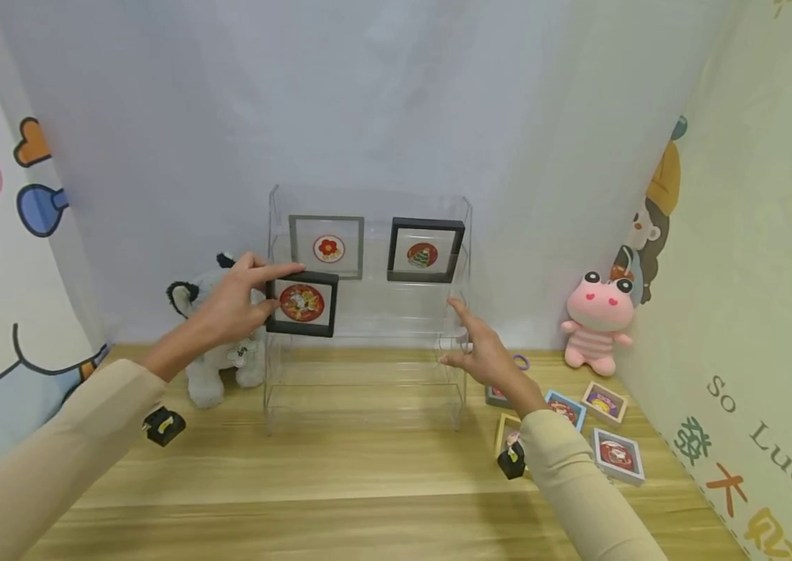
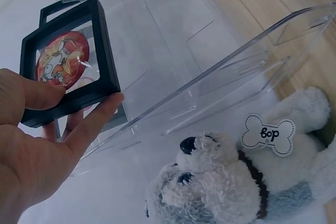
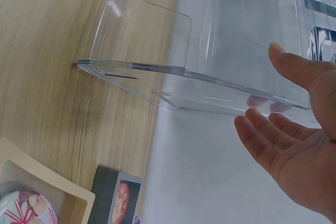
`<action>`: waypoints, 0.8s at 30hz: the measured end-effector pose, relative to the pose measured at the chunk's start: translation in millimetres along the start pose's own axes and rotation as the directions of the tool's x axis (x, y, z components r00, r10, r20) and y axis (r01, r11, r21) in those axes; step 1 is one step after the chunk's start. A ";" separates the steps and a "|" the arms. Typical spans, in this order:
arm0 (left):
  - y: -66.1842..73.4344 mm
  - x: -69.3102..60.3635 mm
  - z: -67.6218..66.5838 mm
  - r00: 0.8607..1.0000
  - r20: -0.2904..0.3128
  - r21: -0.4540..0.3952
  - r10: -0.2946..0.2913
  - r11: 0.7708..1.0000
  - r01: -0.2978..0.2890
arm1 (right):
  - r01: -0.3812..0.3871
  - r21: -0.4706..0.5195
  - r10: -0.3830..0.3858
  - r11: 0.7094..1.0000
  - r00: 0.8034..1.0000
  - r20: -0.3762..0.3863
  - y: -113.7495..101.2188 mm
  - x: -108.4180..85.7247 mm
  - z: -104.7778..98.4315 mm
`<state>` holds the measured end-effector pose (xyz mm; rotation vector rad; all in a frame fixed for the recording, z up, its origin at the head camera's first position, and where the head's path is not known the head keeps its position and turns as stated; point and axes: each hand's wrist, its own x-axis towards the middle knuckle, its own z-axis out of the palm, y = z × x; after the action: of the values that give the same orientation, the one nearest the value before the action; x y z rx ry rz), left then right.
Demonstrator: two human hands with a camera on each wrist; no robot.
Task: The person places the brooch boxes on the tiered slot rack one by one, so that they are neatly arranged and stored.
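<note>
Currently, a black picture frame (image 1: pixel 302 303) with a round red picture is held by the left hand (image 1: pixel 236 300) at the left edge of a clear rack (image 1: pixel 368 385). The left fingers are clamped on the frame's left side, one being laid along its top edge; whether its weight is borne by the rack cannot be told. Behind it, a grey flower frame (image 1: pixel 329 248) is carried on a higher tier, and a black tree frame (image 1: pixel 422 254) is set near the upper right corner.

The right hand (image 1: pixel 483 354) is held at the rack's right edge, its fingers spread apart from the thumb (contact with the panel cannot be told).

On the counter (image 1: pixel 340 467), a plush dog (image 2: pixel 226 182) is seated beside the rack's left edge, a pink plush toy (image 1: pixel 599 319) is placed at the back right corner, and small frames (image 1: pixel 618 456) are scattered toward the right edge.
</note>
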<state>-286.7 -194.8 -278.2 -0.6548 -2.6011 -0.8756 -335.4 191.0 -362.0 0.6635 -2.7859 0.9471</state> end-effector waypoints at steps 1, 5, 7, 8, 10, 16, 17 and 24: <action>0.6 3.3 1.0 1.000 -0.008 0.005 -0.006 1.000 0.006 | -0.001 -0.002 0.001 1.000 1.000 0.002 0.0 0.0 -0.1; -0.2 17.6 6.6 0.999 -0.035 -0.008 -0.003 1.000 0.003 | -0.002 0.000 0.002 1.000 1.000 0.001 -0.2 0.0 -0.4; -2.1 24.1 10.1 0.999 -0.048 -0.025 0.007 1.000 -0.008 | -0.006 0.004 0.006 1.000 1.000 0.004 -0.4 0.1 -0.3; -3.3 27.0 12.1 0.998 -0.056 -0.029 0.014 0.999 -0.016 | -0.009 0.007 0.009 1.000 1.000 0.005 -0.5 0.1 -0.1; -4.6 32.6 15.8 0.997 -0.071 -0.026 0.028 0.999 -0.030 | -0.014 0.010 0.014 1.000 1.000 0.005 0.1 0.2 -0.2; -7.6 44.6 27.0 0.993 -0.097 0.004 0.063 0.998 -0.063 | -0.016 0.015 0.016 1.000 1.000 0.006 1.5 0.0 0.6; -8.0 46.1 28.8 0.992 -0.103 0.011 0.068 0.998 -0.068 | -0.015 0.017 0.015 1.000 1.000 0.005 1.6 0.1 0.7; -10.9 51.3 38.9 0.992 -0.109 0.033 0.070 0.997 -0.067 | -0.002 0.021 0.002 1.000 1.000 -0.004 2.0 -0.2 0.4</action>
<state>-341.4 -161.6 -291.1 -0.6642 -2.4736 -0.8266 -336.1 192.3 -363.4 0.6607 -2.7775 0.9789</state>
